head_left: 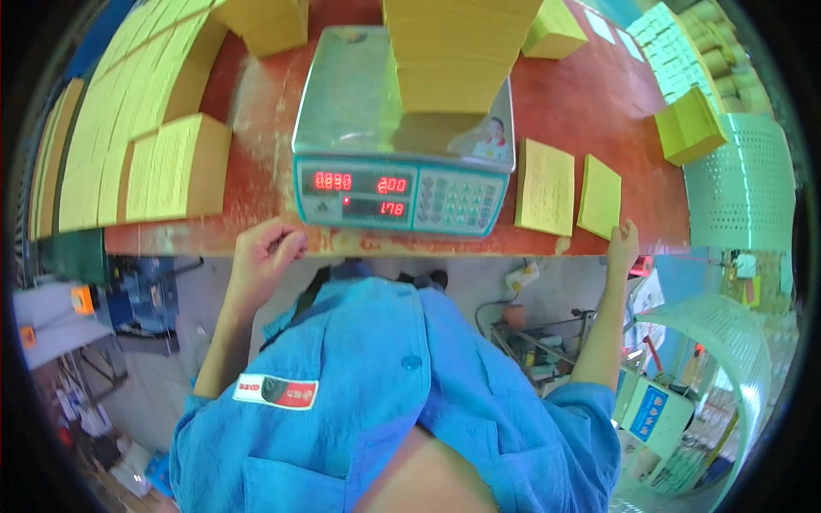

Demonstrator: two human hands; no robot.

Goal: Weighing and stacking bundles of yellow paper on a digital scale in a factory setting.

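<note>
My right hand (pixel 624 245) is at the table's front edge, thumb and fingertips closed on the near right corner of a thin yellow slab (pixel 600 197). Beside it, to the left, lies a slightly larger yellow slab (pixel 546 188). My left hand (pixel 268 254) rests at the front edge left of the scale, fingers curled in and nothing visible in them. Between the hands stands a digital weighing scale (pixel 398 195) with a lit red display. On its metal pan sits a large yellow block (pixel 457 73), its top cut off by the picture's upper edge.
Rows of yellow blocks (pixel 175 167) fill the left of the red tabletop (pixel 590 103). Single blocks stand behind the scale (pixel 269 26) and at the far right (pixel 689 126). A perforated pale-green sheet (pixel 740 184) curves past the table's right edge. Tools and machinery (pixel 547 342) are on the floor below.
</note>
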